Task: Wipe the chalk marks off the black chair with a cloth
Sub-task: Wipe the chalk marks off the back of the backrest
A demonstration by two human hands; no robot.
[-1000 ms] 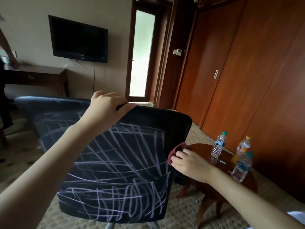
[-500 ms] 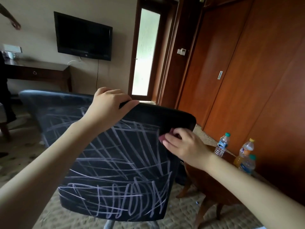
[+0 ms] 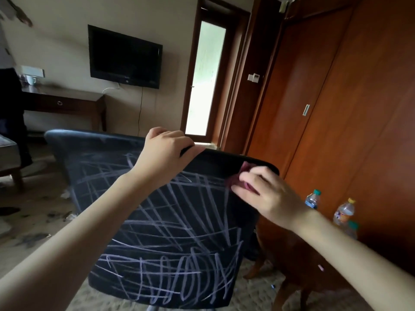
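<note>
1. The left grip (image 3: 167, 151) curls over the top edge of the black chair (image 3: 202, 223).
2. The right grip (image 3: 267, 194) holds a bunched dark red cloth (image 3: 233, 182) against the chair back, near its top right corner.
3. White chalk marks (image 3: 179, 263) cross most of the back.
4. Bottles (image 3: 312, 199) stand on the worktop (image 3: 294, 257) beside the chair.

One wide-angle view looks from the person's head, forward and down along both forearms. It is close: the left hand (image 3: 167, 151) gripping the chair back (image 3: 170, 232) and the right hand (image 3: 265, 194) holding the cloth (image 3: 235, 180) sit mid-frame. Beyond the hands it faces the television (image 3: 124, 57) wall; verticals lean.
</note>
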